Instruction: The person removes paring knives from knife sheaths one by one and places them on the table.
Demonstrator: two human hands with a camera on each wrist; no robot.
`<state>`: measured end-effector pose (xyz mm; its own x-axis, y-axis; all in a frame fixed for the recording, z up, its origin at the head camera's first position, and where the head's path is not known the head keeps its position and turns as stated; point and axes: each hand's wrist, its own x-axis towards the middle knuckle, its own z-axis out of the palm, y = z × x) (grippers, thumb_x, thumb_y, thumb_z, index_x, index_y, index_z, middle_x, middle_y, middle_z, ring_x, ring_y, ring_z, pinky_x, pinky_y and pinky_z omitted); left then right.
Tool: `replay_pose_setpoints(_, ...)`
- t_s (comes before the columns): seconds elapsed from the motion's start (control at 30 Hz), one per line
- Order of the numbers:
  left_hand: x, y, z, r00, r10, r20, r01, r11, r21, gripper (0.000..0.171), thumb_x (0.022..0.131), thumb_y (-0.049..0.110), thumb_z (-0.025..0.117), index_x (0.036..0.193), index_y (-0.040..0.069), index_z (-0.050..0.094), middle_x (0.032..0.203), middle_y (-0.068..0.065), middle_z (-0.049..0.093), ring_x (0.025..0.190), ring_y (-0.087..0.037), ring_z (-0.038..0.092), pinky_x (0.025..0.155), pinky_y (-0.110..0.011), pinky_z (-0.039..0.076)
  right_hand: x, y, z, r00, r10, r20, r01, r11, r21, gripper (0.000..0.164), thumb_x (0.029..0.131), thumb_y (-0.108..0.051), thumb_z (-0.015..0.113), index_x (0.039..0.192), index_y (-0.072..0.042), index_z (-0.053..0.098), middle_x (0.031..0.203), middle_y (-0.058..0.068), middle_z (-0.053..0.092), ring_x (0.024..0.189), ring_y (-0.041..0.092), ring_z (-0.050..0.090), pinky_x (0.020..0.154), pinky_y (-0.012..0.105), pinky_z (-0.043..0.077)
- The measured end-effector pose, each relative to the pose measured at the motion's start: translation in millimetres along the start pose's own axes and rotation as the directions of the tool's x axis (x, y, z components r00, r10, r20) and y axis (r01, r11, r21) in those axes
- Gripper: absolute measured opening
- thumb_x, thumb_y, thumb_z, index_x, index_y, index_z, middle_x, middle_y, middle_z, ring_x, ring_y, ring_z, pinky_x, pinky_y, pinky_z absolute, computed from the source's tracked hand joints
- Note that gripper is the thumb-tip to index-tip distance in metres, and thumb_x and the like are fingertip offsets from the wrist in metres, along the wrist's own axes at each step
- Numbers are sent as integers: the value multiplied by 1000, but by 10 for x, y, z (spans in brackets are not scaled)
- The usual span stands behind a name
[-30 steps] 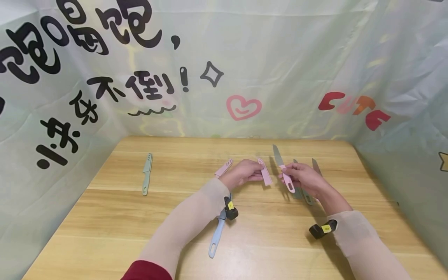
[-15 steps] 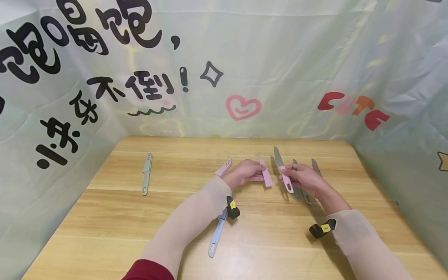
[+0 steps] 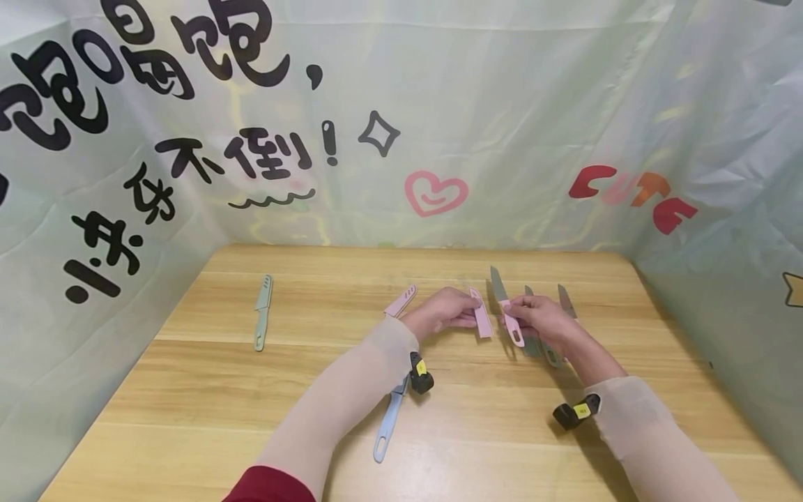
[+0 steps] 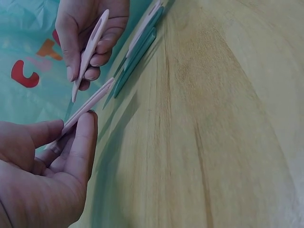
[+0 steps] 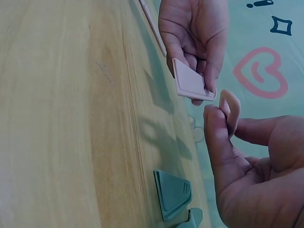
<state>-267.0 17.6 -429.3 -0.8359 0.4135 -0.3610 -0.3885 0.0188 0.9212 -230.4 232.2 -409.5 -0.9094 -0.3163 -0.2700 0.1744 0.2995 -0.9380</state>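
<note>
My left hand (image 3: 448,309) pinches a pink knife sheath (image 3: 482,318) between thumb and fingers, over the back middle of the table. To its right, my right hand (image 3: 547,321) grips a paring knife by its pink handle (image 3: 513,328), with the bare grey blade (image 3: 498,284) pointing away from me. Sheath and knife are held close together but apart, both raised above the table. In the left wrist view the sheath (image 4: 88,103) slants up toward the knife handle (image 4: 91,52). The right wrist view shows the flat face of the sheath (image 5: 191,80); the blade is hidden there.
A green sheathed knife (image 3: 263,312) lies at the left. Beyond my left wrist is another pink sheath (image 3: 401,300); a blue-handled knife (image 3: 387,427) lies nearer me, partly under my arm. Beneath my right hand lie a green sheath (image 5: 173,194) and bare-bladed knives (image 3: 567,300).
My left hand has moved slightly right with the pink sheath, narrowing the gap to the knife. The knife in my right hand has shifted slightly toward me.
</note>
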Motion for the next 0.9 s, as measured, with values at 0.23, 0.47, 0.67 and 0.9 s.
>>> replay_pose_setpoints(0.23, 32, -5, 2, 1000, -3, 3, 3, 1000, 11, 24, 95, 4, 61, 111, -13, 62, 83, -14, 65, 70, -19, 64, 73, -28, 62, 17, 14, 13, 1000, 1, -5, -1, 1000, -26, 36, 105, -14, 45, 124, 17, 43, 110, 24, 63, 96, 25, 66, 75, 30, 60)
replay_pose_setpoints(0.47, 54, -11, 22, 1000, -5, -11, 5, 1000, 18, 24, 95, 4, 61, 111, -13, 61, 82, -14, 64, 69, -19, 64, 72, -29, 62, 6, -8, 13, 1000, 7, -10, -7, 998, -60, 37, 105, -14, 44, 124, 17, 44, 111, 26, 63, 97, 26, 66, 76, 30, 59)
replay_pose_setpoints(0.67, 52, -10, 16, 1000, -1, -16, 2, 1000, 31, 25, 95, 4, 60, 112, -13, 61, 84, -14, 65, 71, -20, 65, 72, -29, 62, 11, -19, 28, 1000, 15, -19, -17, 997, -79, 37, 105, -15, 45, 124, 17, 45, 109, 24, 64, 91, 24, 66, 73, 29, 59)
replay_pose_setpoints(0.9, 53, 1, 39, 1000, 8, -20, -7, 998, 55, 24, 95, 4, 60, 111, -14, 61, 81, -13, 63, 69, -19, 63, 70, -28, 62, 25, -8, 57, 998, 32, -48, -36, 994, -99, 32, 104, -13, 47, 119, 15, 49, 101, 18, 66, 85, 17, 65, 71, 29, 60)
